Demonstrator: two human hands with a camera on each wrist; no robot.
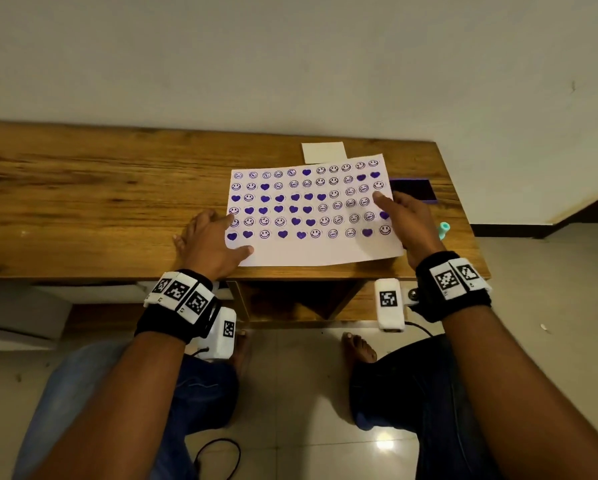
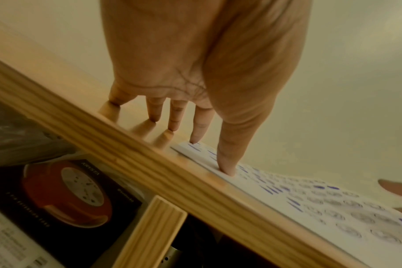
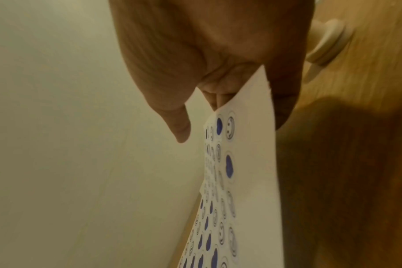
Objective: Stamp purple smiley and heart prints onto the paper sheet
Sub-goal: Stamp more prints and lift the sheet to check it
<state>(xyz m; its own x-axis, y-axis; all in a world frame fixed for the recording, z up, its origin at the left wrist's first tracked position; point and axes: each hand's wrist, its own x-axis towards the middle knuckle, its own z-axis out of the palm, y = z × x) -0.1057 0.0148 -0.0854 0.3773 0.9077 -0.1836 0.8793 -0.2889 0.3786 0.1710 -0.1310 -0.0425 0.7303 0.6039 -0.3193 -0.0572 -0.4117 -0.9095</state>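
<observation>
A white paper sheet (image 1: 311, 251) lies on the wooden table (image 1: 100, 202), covered with rows of purple smiley and heart prints. My left hand (image 1: 217, 237) rests at its left edge with fingers spread; the left wrist view shows the thumb (image 2: 227, 163) and index fingertip pressing the sheet (image 2: 321, 204), the other fingertips on the wood. My right hand (image 1: 405, 220) lies with straight fingers over the sheet's right edge (image 3: 252, 163) and holds no stamp. A dark purple ink pad (image 1: 413, 190) sits just beyond it. A teal stamp (image 1: 443, 230) lies on the table to its right.
A small cream card (image 1: 324, 152) lies behind the sheet near the wall. The table's right end (image 1: 463, 220) is close to the stamp. Under the tabletop is a shelf holding a box with a red clock picture (image 2: 67, 195). My knees and feet are below the front edge.
</observation>
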